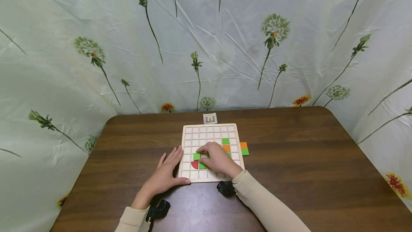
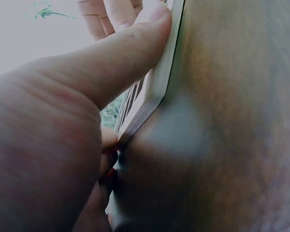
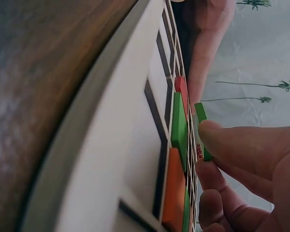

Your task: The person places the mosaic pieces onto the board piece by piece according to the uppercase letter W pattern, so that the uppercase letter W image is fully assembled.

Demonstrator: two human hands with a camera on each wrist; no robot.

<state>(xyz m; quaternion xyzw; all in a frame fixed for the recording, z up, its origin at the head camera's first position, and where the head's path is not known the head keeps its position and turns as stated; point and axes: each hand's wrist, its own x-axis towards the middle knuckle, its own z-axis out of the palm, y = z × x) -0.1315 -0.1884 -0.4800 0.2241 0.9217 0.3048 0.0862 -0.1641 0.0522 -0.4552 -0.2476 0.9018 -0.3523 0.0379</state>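
A pale wooden grid board (image 1: 196, 130) lies on the table. My right hand (image 1: 218, 158) reaches over it and pinches a green square tile (image 3: 201, 113) between thumb and fingers, held just above the grid. Below that tile, a red rounded piece (image 1: 194, 165) and another green tile (image 1: 202, 166) sit in the board, with an orange tile (image 3: 174, 191) beside them, partly hidden by the hand in the head view. My left hand (image 1: 162, 177) rests against the board's left side with straight fingers, its thumb (image 2: 140, 53) along the front edge near the corner.
Farther right on the grid sit a green tile (image 1: 225, 141) and an orange tile (image 1: 226, 148). Off the board's right edge lie one more orange tile (image 1: 244, 145) and green tile (image 1: 245, 151). A small printed card (image 1: 210, 118) lies behind the board, before a flowered curtain (image 1: 225, 46).
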